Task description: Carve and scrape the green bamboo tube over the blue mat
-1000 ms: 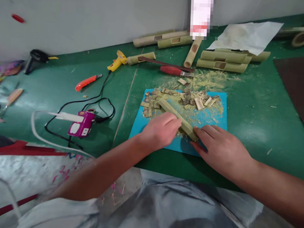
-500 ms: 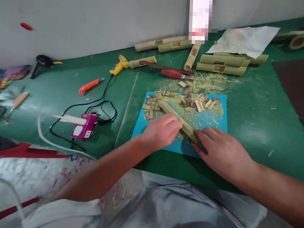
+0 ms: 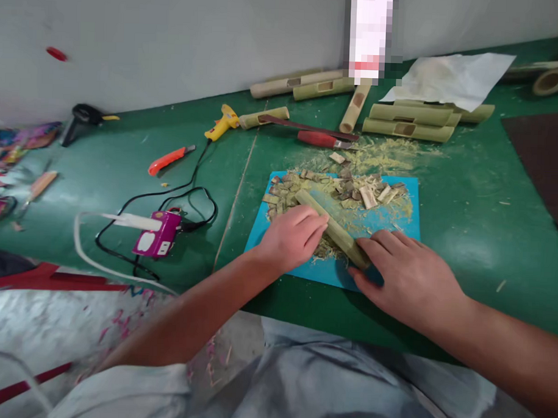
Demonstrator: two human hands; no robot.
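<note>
A green bamboo tube lies slantwise on a blue mat, among wood chips and shavings. Its near right end is held by my right hand, thumb below and fingers on top. Over the tube's middle, my left hand is closed in a pinch against its left side. Whatever is between those fingertips is hidden. Bamboo chips and yellowish dust cover the far half of the mat.
Behind the mat lie a red-handled knife, a dark flat strip and cut bamboo tubes beneath white paper. To the left are a yellow glue gun, an orange utility knife and a purple power adapter with cords.
My left hand has shifted slightly left along the tube, its fingers still pinched. My right hand keeps its grip on the near end. The whole view has moved a little.
</note>
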